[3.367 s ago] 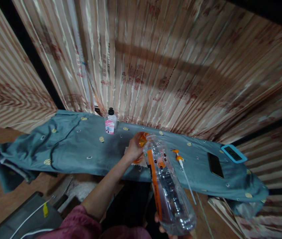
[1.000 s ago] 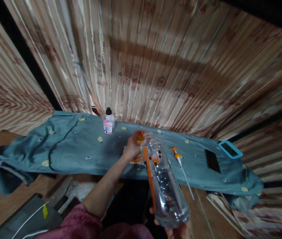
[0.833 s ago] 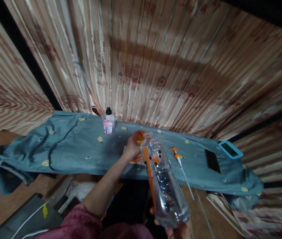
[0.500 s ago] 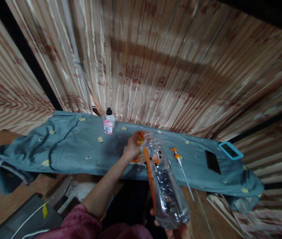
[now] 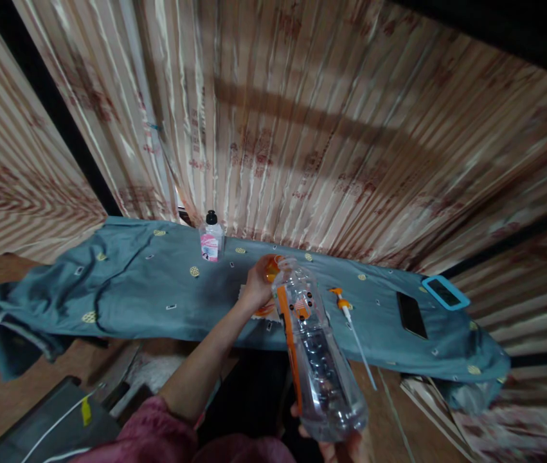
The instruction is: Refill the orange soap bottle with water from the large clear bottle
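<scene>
The right hand [image 5: 345, 445], low in the frame's bottom centre, cups the base of a large clear plastic bottle with an orange label [image 5: 314, 350], tipped so its neck points up the frame at a small orange container [image 5: 270, 270] that the left hand [image 5: 255, 288] grips closed at the middle of the frame, over the teal patterned cloth [image 5: 133, 289]. Only fingertips support the heavy bottle, so it could slip or swing; a misaligned neck would likely spill liquid onto the cloth or towards the black phone [image 5: 411, 314] at right. The orange-and-white pump tube [image 5: 353, 328] lies just beside the bottle. Compared with the earliest frame, the pose is nearly unchanged, the bottle only sitting slightly lower and further left.
</scene>
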Demonstrator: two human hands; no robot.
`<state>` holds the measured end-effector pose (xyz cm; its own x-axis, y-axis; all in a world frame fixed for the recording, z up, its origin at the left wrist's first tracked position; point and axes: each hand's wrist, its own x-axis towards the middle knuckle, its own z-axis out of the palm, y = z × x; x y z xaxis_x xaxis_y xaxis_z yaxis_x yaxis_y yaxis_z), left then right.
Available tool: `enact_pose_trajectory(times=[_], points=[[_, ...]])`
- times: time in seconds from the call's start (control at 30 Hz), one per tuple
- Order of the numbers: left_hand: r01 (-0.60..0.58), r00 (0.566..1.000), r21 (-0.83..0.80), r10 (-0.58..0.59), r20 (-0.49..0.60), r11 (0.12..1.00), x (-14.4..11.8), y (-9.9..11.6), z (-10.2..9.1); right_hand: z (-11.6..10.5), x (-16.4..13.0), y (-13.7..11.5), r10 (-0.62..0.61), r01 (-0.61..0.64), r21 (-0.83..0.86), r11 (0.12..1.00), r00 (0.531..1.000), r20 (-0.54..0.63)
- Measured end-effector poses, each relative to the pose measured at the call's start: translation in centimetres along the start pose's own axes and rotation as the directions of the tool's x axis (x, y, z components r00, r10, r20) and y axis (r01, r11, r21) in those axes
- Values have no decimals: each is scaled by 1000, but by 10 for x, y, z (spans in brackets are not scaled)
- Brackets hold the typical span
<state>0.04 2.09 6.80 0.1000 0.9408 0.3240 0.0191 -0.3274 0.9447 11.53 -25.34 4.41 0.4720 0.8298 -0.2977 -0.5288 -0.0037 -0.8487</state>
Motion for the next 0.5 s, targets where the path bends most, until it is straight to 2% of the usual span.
enact_pose_trajectory(times=[0.5], points=[[-3,1000,-15,3,3,1000,-1,2,-2,-1,-1,-2,-5,5,10,1000,1000,27]])
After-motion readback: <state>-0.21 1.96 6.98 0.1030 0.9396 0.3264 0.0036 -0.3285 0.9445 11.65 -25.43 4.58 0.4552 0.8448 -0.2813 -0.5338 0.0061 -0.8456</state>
